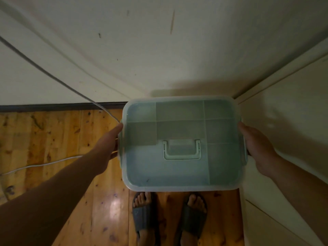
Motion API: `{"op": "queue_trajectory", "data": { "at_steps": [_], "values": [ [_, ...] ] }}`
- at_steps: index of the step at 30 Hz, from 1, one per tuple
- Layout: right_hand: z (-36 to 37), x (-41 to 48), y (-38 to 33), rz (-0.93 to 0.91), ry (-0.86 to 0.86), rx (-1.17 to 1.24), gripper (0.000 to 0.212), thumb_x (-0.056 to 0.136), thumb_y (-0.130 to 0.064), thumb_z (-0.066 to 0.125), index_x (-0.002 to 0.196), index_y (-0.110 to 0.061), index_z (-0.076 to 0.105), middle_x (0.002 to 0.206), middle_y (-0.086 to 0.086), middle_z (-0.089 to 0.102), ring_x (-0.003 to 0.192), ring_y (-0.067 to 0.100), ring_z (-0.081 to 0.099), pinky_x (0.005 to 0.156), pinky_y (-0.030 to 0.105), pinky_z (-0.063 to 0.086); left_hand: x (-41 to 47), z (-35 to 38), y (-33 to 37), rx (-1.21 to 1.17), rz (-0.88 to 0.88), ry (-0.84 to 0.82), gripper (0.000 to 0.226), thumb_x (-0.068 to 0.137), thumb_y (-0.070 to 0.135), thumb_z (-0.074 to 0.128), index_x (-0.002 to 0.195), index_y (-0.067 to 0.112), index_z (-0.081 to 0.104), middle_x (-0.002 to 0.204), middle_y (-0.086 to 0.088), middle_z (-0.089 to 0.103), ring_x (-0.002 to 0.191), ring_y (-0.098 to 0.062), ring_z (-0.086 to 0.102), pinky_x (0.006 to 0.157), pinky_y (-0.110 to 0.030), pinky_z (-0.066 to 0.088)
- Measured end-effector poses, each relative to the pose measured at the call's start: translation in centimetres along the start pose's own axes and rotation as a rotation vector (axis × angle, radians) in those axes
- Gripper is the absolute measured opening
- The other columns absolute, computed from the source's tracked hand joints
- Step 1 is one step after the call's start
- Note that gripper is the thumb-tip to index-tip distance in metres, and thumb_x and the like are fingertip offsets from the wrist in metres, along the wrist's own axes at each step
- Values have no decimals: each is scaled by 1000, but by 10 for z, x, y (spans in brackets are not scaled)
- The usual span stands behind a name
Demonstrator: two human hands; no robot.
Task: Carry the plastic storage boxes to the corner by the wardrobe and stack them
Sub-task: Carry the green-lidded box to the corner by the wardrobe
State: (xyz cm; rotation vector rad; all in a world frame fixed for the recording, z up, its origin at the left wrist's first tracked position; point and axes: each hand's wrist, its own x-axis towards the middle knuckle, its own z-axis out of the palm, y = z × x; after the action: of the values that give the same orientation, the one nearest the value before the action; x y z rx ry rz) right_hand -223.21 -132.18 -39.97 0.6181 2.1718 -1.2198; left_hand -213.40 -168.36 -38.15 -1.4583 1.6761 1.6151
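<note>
Both hands grip one storage box [181, 167] by its short sides: left hand [106, 148] wrapped on the left side latch, right hand [257, 148] closed on the right side latch. Box is held level in the air above the wood floor [53, 139], in the corner between the cream wall [159, 50] and the pale wardrobe panel [284, 121] on the right. Box is rectangular with rounded corners, translucent frosted plastic, teal tint; lid is on, with a pale green folding handle [182, 150] lying flat at its centre. Divider lines show through the lid as a grid of compartments; contents cannot be made out. Floor is glossy knotty planks with a dark skirting strip [62, 106] at the wall edge. White cable [44, 164] trails across the floor on the left. Feet in dark slides [145, 219] stand just below the box's near edge.
</note>
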Motion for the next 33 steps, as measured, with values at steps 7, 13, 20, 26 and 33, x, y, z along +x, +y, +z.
{"op": "queue_trajectory", "data": {
  "at_steps": [7,13,20,26,33],
  "values": [
    [21,30,11,10,-55,-1,49,89,-66,43,104,-28,70,103,-5,72,97,19,66,92,46,50,36,2,-12,32,2,-16,57,93,58,43,129,15,55,115,-9,65,102,-23,62,72,-30,49],
    [30,50,16,26,-56,-9,53,86,-68,45,105,-25,69,105,-2,70,97,21,65,92,45,50,62,7,-16,62,5,-15,60,94,60,41,132,15,54,117,-8,63,106,-23,61,79,-33,49],
    [27,69,19,56,-59,-17,74,70,-77,46,118,-24,65,112,0,69,101,22,64,94,48,49,79,19,-15,90,16,-50,60,93,61,41,131,16,54,118,-9,64,108,-25,61,88,-38,50],
    [28,80,24,75,-58,-17,70,74,-74,48,116,-22,65,111,1,69,100,23,64,94,48,48,88,25,-14,117,31,-71,57,94,62,38,125,19,57,112,-5,66,102,-20,63,79,-32,50],
    [29,87,28,97,-52,-18,66,82,-70,46,121,-19,62,117,4,66,105,26,62,97,49,46,92,26,-19,113,26,-55,47,93,61,40,108,22,62,109,-4,68,101,-20,64,79,-33,50]
  ]
}}
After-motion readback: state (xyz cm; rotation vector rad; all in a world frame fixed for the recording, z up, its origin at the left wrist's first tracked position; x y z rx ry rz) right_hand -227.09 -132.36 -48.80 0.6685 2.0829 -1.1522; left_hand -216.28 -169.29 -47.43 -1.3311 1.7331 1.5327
